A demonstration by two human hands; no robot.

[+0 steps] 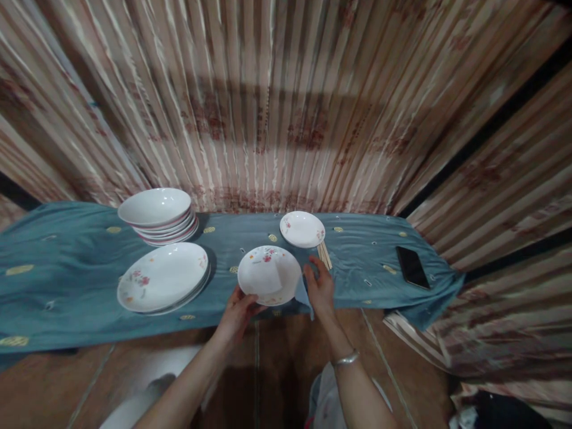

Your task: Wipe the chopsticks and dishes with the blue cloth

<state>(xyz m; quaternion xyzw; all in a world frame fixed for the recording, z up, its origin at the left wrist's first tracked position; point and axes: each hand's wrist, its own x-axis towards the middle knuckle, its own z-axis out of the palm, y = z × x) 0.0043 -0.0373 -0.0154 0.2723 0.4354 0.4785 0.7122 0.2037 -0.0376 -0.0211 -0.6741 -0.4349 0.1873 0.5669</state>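
A white floral plate (263, 277) is tilted up slightly over the front edge of the cloth-covered table. My left hand (239, 310) grips its lower left rim, thumb on top and fingers underneath. At the plate's right rim is my right hand (319, 283), fingers curled and closed on a thin light blue cloth (304, 297) that hangs down beside the plate. Just behind lies a smaller floral plate (302, 229), with several wooden chopsticks (325, 256) partly under its right side.
On the left stand a stack of bowls (155, 208) and, in front, a stack of oval plates (165, 277). A black phone (412, 267) lies at the right. The teal tablecloth (357, 250) drapes over the edge; a striped curtain (268, 107) hangs behind.
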